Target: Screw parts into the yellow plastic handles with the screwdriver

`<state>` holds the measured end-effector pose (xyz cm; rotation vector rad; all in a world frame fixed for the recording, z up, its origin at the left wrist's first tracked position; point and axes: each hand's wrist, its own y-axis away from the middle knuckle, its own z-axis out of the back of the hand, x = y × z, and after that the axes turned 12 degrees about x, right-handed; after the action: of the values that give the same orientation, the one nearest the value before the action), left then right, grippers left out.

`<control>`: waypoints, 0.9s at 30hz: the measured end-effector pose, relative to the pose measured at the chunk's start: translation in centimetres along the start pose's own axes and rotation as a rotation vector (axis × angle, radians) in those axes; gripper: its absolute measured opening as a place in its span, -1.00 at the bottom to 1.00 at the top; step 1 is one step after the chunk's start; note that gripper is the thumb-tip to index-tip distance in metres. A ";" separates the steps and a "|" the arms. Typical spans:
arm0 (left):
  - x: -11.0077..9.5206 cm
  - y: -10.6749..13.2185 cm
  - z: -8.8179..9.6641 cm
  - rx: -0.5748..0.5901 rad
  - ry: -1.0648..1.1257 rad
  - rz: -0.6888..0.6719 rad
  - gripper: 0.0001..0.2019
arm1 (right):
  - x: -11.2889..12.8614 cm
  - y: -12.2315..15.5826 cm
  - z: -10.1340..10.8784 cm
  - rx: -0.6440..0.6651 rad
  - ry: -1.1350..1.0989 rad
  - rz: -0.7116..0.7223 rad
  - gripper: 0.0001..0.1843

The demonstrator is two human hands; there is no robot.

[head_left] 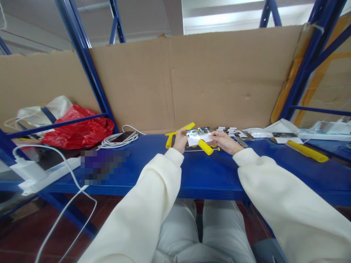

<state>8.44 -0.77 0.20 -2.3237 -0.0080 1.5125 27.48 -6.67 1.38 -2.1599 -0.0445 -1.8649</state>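
Note:
Both my hands meet over the blue shelf (208, 171) at a small white card (197, 138) with a dark printed strip. My left hand (180, 141) has its fingers closed on the card's left edge. My right hand (225, 141) pinches its right side. A short yellow handle (205, 147) sticks out below the card between the hands. Behind my left hand lies a yellow T-shaped tool (177, 133). I cannot tell which hand carries the yellow handle.
A stack of small cards (226, 129) and white packets (279, 128) lie to the right, with a long yellow handle (307, 151). On the left are a phone with a coiled white cable (120, 138), a red bag (79, 128) and a white power strip (46, 175). Cardboard (208, 80) walls the back.

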 end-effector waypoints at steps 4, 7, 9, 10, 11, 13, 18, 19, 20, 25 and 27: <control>-0.3 0.4 -0.3 0.046 -0.028 0.034 -0.48 | -0.2 -0.2 0.1 -0.011 0.012 0.003 -0.76; -0.6 0.7 -0.5 0.079 -0.088 0.063 -0.56 | -0.3 -0.3 0.3 -0.027 0.020 0.032 -0.76; -0.8 0.9 -0.7 0.088 -0.138 0.083 -0.69 | -0.3 -0.4 0.4 -0.048 0.013 0.059 -0.74; -0.9 1.0 -0.8 0.097 -0.155 0.082 -0.73 | -0.3 -0.4 0.5 -0.059 0.010 0.069 -0.73; -1.0 1.2 -0.9 0.101 -0.166 0.079 -0.75 | -0.3 -0.5 0.6 -0.069 0.009 0.075 -0.72; -1.4 1.4 -1.2 0.103 -0.174 0.109 -0.70 | -0.5 -0.7 0.7 -0.078 0.010 0.080 -0.72; -2.3 2.3 -2.1 0.151 -0.216 0.161 -0.58 | -1.0 -1.2 1.2 -0.104 0.016 0.105 -0.76; -2.4 2.5 -2.2 0.151 -0.230 0.148 -0.61 | -1.0 -1.3 1.3 -0.110 0.015 0.112 -0.75; -2.5 2.7 -2.3 0.155 -0.248 0.133 -0.67 | -1.1 -1.3 1.3 -0.115 0.013 0.119 -0.75; -2.2 2.8 -2.2 0.166 -0.289 0.071 -0.92 | -0.8 -1.2 1.0 -0.130 -0.002 0.151 -0.74; -1.8 2.4 -2.0 0.142 -0.275 0.050 -0.97 | -0.6 -1.1 0.8 -0.146 -0.013 0.153 -0.72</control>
<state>8.95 -3.95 1.80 -2.0060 0.0843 1.7847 27.89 -5.36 0.96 -2.2010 0.2554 -1.8185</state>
